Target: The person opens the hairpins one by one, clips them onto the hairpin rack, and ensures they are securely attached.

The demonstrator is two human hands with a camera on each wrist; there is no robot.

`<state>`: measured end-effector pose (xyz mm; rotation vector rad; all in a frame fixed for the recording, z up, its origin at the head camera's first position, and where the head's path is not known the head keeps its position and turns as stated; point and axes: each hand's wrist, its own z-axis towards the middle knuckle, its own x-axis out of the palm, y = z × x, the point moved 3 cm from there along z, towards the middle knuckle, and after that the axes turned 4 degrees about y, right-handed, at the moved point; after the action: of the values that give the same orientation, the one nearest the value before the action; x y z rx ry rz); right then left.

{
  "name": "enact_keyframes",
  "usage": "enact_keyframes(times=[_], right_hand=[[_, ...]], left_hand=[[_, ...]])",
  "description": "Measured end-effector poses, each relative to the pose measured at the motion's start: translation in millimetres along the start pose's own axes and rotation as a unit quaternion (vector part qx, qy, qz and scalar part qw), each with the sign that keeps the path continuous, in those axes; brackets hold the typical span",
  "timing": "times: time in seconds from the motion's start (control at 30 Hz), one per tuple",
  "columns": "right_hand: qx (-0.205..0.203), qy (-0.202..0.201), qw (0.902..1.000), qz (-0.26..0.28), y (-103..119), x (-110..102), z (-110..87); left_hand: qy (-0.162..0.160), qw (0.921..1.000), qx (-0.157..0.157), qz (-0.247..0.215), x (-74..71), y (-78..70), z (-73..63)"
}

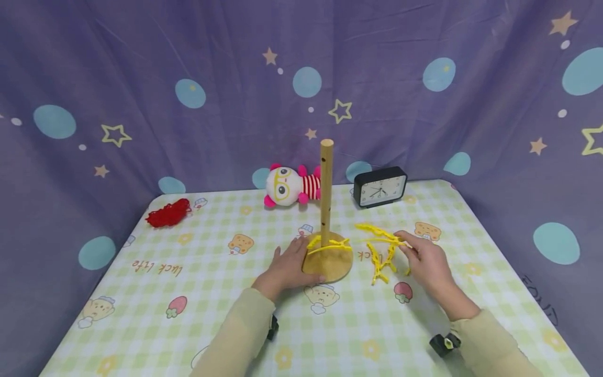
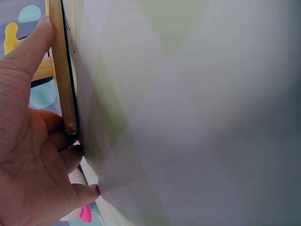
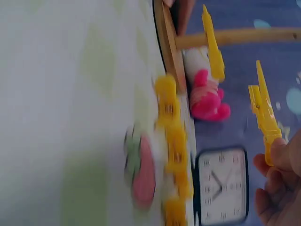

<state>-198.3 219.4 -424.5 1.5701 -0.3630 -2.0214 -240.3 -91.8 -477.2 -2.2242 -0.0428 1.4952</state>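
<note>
A wooden stand (image 1: pixel 326 193) rises upright from a round base (image 1: pixel 333 268). My left hand (image 1: pixel 285 268) grips this base at its left side, thumb near the front and fingers spread toward the back; in the left wrist view the thumb (image 2: pixel 40 40) presses its rim. Low across the post sits a yellow plastic branch-shaped piece (image 1: pixel 335 248). To the right, my right hand (image 1: pixel 430 263) pinches another yellow branch piece (image 3: pixel 265 115) between thumb and fingers, raised above the table. Several more yellow pieces (image 1: pixel 377 264) lie on the cloth beneath it.
Behind the post a pink and white plush toy (image 1: pixel 289 186) lies on its side. A black desk clock (image 1: pixel 380 187) stands at the back right. Red stringy material (image 1: pixel 169 213) is bunched at the far left. A purple curtain (image 1: pixel 226 131) borders the table's far side.
</note>
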Motion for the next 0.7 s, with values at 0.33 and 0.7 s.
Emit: enact_keyframes(times=[0.33,0.7], right_hand=[[-0.084,-0.003,0.9964,-0.012,52.2,43.4,32.0],[-0.108,0.052,0.9927,0.010,68.0,67.0,40.8]], left_hand=[[-0.002,0.9999,0.013,0.010,-6.0,-4.3,-7.2],[-0.003,0.9999,0.013,0.003,-7.1,-5.5,-8.5]])
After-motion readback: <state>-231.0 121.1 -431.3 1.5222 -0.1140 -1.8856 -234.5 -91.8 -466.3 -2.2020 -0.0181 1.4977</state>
